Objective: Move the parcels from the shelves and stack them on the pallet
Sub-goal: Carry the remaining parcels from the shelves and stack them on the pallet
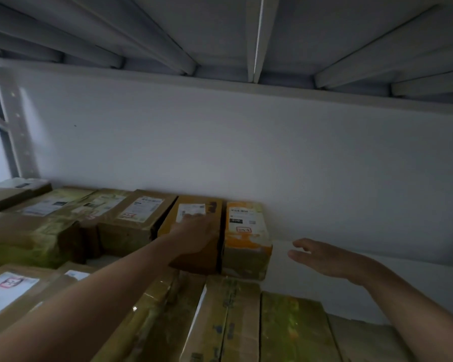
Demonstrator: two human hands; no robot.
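The left hand point(194, 228) is lying flat on the brown cardboard parcel point(200, 262) at the shelf's point(311, 286) back. The right hand point(322, 259) is hovering spread beside the orange-taped parcel point(246, 239). Stiff, likely light; gripping opposite sides looks safest.

The left hand point(195, 232) lies flat on a brown parcel point(202, 262) in the back row of the shelf point(306, 284); the right hand point(324, 258) hovers, fingers point(298, 256) spread, just beside the orange parcel point(246, 239).
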